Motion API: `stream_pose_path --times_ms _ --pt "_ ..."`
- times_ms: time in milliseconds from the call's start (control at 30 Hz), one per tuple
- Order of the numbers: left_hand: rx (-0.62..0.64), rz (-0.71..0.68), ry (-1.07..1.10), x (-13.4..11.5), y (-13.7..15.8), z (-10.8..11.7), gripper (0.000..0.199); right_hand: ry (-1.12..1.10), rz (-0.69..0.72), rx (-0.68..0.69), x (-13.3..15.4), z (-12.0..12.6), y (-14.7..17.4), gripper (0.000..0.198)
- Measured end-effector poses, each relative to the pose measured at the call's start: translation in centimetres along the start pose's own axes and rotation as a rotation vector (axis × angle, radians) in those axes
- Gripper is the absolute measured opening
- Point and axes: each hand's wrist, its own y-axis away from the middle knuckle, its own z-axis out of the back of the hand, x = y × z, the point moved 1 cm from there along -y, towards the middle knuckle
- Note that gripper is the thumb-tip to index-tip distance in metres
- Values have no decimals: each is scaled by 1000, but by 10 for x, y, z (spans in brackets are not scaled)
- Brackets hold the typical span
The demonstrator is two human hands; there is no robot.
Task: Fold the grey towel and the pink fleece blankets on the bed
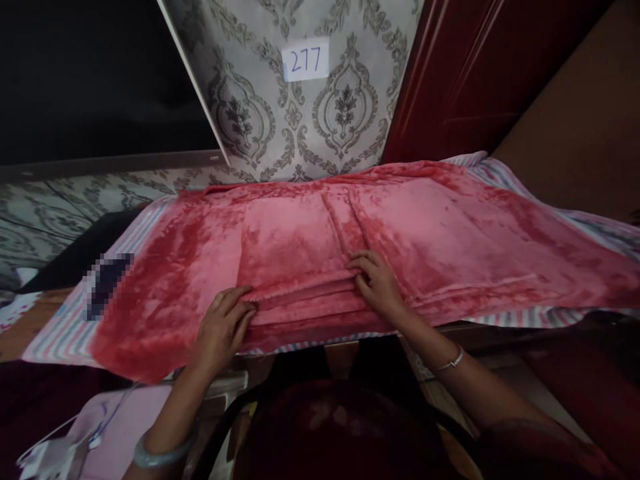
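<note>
A plush red-pink blanket (170, 287) lies spread along the table, with a folded garment of nearly the same red-pink plush (285, 233) on top of it. My left hand (223, 327) pinches the near left end of the garment's folded edge between thumb and fingers. At the right end of that same edge, my right hand (375, 283) has its fingertips and thumb closed on the fabric. The edge runs fairly straight between both hands. To the right, a wider part of the plush cloth (440, 233) lies flat. The exact outline of the garment is hard to make out.
A striped cloth (65, 327) shows under the blanket. A blurred dark object (107, 283) lies at its left. Behind stand a large screen (100, 80), a patterned wall with a "277" paper (306, 60), and a red door panel (450, 73). A white power strip (55, 460) sits lower left.
</note>
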Motion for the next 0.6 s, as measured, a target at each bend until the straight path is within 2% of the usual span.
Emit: stream_pose_path --times_ms 200,267,433,600 --pt "-74 -55 -52 -7 -1 0 6 134 68 125 6 10 13 35" --pt "-106 -78 -111 -10 -3 -4 9 180 73 183 10 14 14 35" --pt "4 -130 -198 -9 -9 -11 17 354 65 339 17 20 12 44" --pt "76 -132 -240 -1 -15 -13 23 504 88 388 17 13 2 43"
